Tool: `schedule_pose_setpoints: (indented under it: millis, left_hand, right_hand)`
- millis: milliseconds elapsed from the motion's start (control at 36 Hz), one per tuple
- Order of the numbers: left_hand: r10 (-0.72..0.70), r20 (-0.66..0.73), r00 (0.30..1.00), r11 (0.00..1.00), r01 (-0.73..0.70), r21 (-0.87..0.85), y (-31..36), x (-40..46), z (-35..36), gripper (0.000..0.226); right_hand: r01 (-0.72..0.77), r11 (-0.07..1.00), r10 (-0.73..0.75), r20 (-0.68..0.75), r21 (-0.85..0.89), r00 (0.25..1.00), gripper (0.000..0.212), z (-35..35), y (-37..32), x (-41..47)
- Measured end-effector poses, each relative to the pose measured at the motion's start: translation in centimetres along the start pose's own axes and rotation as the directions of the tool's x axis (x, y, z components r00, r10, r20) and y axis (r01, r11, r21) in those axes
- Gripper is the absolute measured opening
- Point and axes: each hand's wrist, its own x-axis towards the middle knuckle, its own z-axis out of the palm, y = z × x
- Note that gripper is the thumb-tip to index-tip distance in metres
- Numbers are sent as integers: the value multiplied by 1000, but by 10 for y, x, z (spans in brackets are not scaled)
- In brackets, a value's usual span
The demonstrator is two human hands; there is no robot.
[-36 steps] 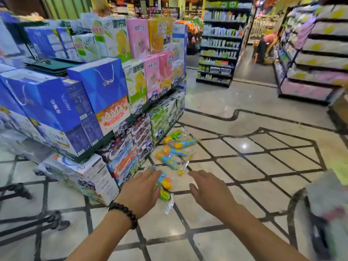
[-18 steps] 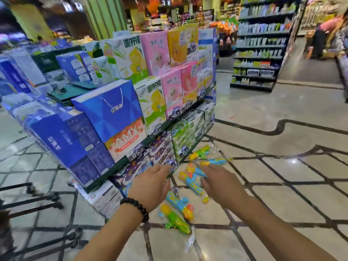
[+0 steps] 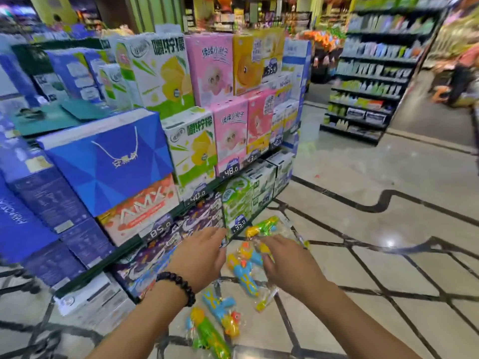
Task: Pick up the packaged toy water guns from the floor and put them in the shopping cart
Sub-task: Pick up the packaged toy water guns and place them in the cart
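Several packaged toy water guns lie on the tiled floor beside a display stand. A green and yellow one is farthest, a blue and yellow one lies in the middle, and nearest me are another blue one and a green one. My left hand, with a bead bracelet on the wrist, reaches out with fingers straight, holding nothing. My right hand hovers over the middle pack with fingers spread, also holding nothing. The shopping cart is not clearly in view.
A display stand of boxed drinks rises on the left, its lowest cartons next to the toys. Dark metal bars show at the lower left. Store shelves stand across the aisle, and a person is at the far right.
My view and both hands have moved forward, closer to the toys. The nearest two packs now lie under my forearms, and my right hand has come over the middle pack.
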Motion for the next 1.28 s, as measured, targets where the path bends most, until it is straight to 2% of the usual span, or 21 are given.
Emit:
schedule_pose_setpoints:
  millis: [139,306,389,500,611,722,778,889,1000,1111,1278]
  left_hand:
    - [3,-65,998,999,-6,-46,-8,67,38,41]
    - [-54,-3,999,995,54,-79,-14,125,58,45]
    - [-126,24,992,985,127,-113,-21,150,66,45]
    - [-256,11,967,962,256,-96,-27,169,78,44]
    - [-436,106,894,892,445,-86,-23,176,71,52]
    - [-579,144,803,806,590,-51,-18,179,52,57]
    - [-659,148,737,739,672,-53,-22,180,47,57]
    - [-738,97,668,671,742,-10,-22,184,21,53]
    - [-791,-7,612,611,790,53,-29,184,-11,52]
    - [-800,-108,590,586,808,68,-36,178,-39,51]
    - [-755,-229,615,616,784,73,-44,164,-73,45]
  right_hand:
    - [-26,998,27,15,-60,1000,34,-17,39,52]
    - [-19,998,22,47,-64,999,33,-19,80,109]
    - [21,999,-18,66,-49,998,35,-14,95,149]
    - [159,987,-154,124,-33,980,41,0,108,204]
    - [306,952,-298,223,-3,928,40,16,115,255]
    - [473,880,-462,304,39,833,47,12,109,300]
    - [523,849,-517,335,78,788,51,6,103,322]
    - [613,778,-615,362,135,700,52,-20,81,351]
    - [691,711,-695,287,133,660,53,-38,53,368]
    - [748,656,-751,183,97,635,48,-54,30,376]
    - [775,621,-784,59,117,618,42,-82,2,378]
